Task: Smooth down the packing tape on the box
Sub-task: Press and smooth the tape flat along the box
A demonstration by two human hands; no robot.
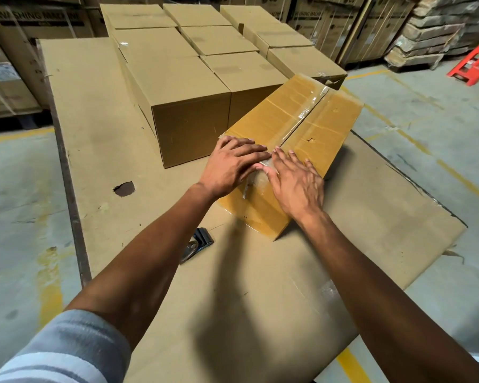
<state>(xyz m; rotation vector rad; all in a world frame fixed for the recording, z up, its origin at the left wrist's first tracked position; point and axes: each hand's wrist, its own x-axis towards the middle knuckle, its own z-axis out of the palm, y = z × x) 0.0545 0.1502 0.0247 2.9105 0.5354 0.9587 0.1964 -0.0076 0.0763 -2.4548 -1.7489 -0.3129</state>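
A yellow-brown cardboard box [293, 125] lies on a sheet of flat cardboard [94, 120], its long axis running away from me to the right. Clear packing tape [306, 113] runs along the centre seam of its top and folds down over the near end. My left hand [233, 164] lies flat on the near left corner of the box, fingers spread and pointing right. My right hand [295, 183] lies flat on the near end just right of the seam, fingertips at the tape's folded end. Both palms press on the box and hold nothing.
A block of several closed brown boxes [188, 78] stands just behind and left of the taped box. A dark tape dispenser [197, 244] lies near my left forearm. A hole [124, 188] shows in the cardboard sheet. Large cartons line the back, a red stool [473, 64] at far right.
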